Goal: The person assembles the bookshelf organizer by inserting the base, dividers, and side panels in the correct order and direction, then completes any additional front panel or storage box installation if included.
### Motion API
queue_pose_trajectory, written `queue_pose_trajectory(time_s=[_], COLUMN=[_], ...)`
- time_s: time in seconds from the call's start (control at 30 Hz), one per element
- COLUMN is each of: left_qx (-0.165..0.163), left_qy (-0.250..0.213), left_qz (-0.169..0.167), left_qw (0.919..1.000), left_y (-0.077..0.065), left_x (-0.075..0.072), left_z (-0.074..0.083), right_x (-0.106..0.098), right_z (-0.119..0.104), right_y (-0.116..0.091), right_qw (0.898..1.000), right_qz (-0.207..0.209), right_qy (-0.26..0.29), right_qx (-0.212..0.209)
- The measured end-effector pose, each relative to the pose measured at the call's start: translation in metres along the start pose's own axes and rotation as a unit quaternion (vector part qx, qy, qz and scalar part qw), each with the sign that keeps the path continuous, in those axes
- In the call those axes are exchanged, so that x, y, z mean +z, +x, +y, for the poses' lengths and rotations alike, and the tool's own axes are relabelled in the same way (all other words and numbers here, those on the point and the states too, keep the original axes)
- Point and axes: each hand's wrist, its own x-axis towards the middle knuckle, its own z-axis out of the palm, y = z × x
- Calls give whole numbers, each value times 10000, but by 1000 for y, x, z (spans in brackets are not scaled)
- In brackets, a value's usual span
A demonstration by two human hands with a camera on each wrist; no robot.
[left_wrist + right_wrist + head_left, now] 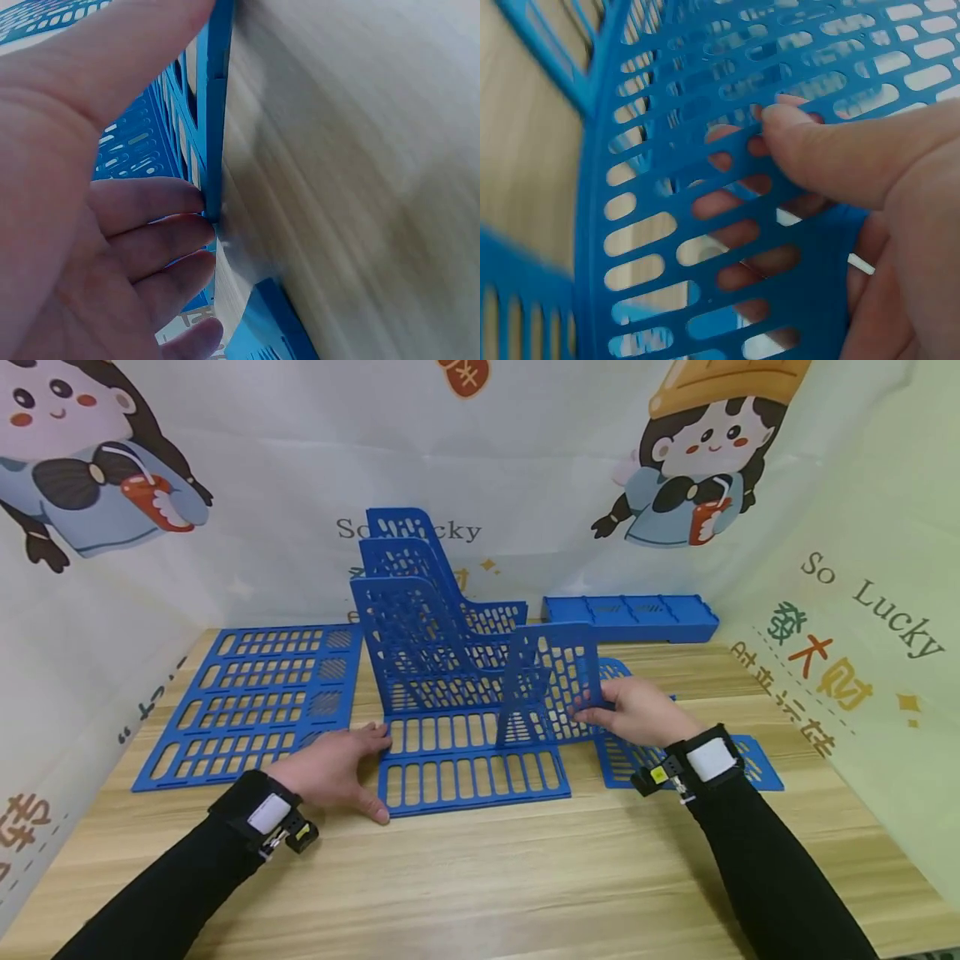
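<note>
A blue slatted base (450, 759) lies on the wooden table, with several perforated blue dividers (401, 589) standing upright toward its back. My left hand (330, 768) is at the base's left side, thumb at the front corner and fingers along the edge. In the left wrist view, those fingers (176, 232) are fairly straight and touch the rim. My right hand (648, 714) pinches a perforated divider panel (562, 631) by its right edge, thumb on the near face and fingers behind. This panel stands upright over the base's right part; whether its lower edge is seated cannot be told.
A large flat slotted panel (300, 658) lies on the left. Flat slotted pieces (757, 756) lie under and beside my right hand. At the back right is a long blue compartmented piece (630, 631), before a printed cloth backdrop (555, 468).
</note>
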Motion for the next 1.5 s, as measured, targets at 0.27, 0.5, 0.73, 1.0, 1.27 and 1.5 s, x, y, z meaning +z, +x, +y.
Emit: queue_pose_trajectory(time_s=[0.27, 0.5, 0.73, 1.0, 1.27, 1.5], left_qx=[-284, -308, -207, -291, -194, -95], left_qy=[-10, -132, -385, -498, -402, -361], left_qz=[102, 93, 180, 163, 341, 411], left_qw=[9995, 9994, 9989, 9982, 9984, 9985], left_y=[-1, -3, -2, 4, 9, 7], left_x=[2, 4, 9, 22, 13, 7], left_z=[-3, -4, -6, -10, -14, -14], right_x=[16, 35, 59, 72, 75, 75], right_z=[-21, -39, -69, -77, -94, -108], right_y=[16, 27, 46, 49, 63, 71], right_qw=[9992, 9973, 9944, 9968, 9936, 9936], right_qz=[-191, -175, -169, -137, -32, -84], right_qy=[321, 287, -76, -7, -210, -163], right_qx=[-112, -651, -1043, -784, -1109, -1118])
